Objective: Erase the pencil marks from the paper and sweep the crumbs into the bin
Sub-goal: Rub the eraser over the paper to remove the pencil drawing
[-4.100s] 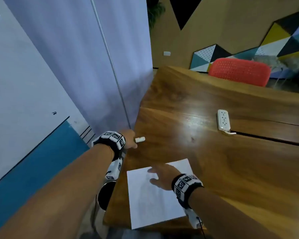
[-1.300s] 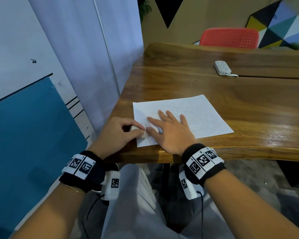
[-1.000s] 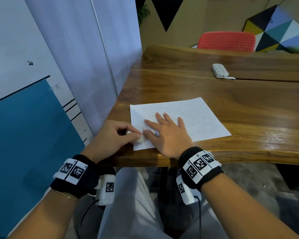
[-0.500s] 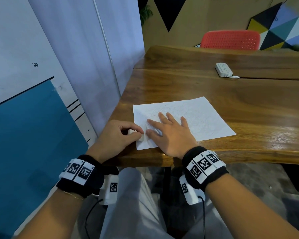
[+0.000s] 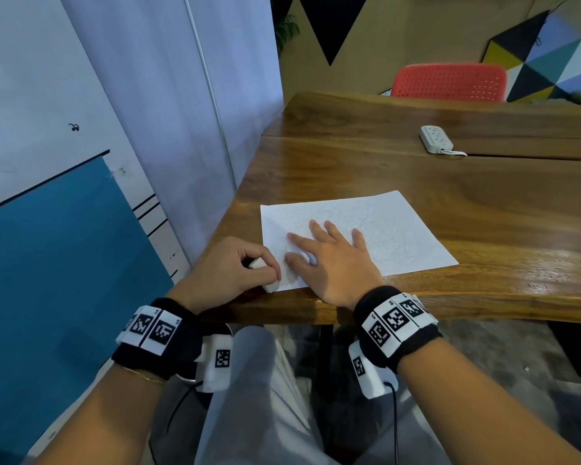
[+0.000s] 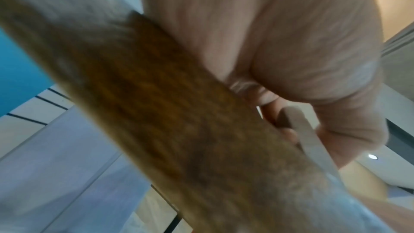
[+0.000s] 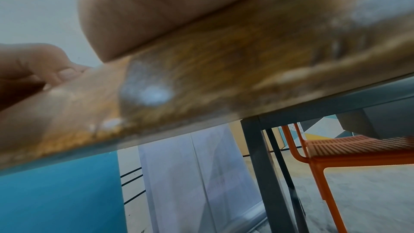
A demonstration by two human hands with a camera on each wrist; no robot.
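Left hand [image 5: 228,266] pinches eraser [image 5: 271,286] at paper [image 5: 383,226] corner; right hand [image 5: 332,260] flat on it

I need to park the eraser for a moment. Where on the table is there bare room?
Bare wood lies between the paper and the power strip, and right of the paper. The near left corner is crowded: left hand pinching the eraser, right hand flat on the sheet.

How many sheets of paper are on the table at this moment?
1. The sheet of paper lies near the front left corner of the wooden table, under the flat right hand. Whether a second sheet lies beneath it cannot be told.
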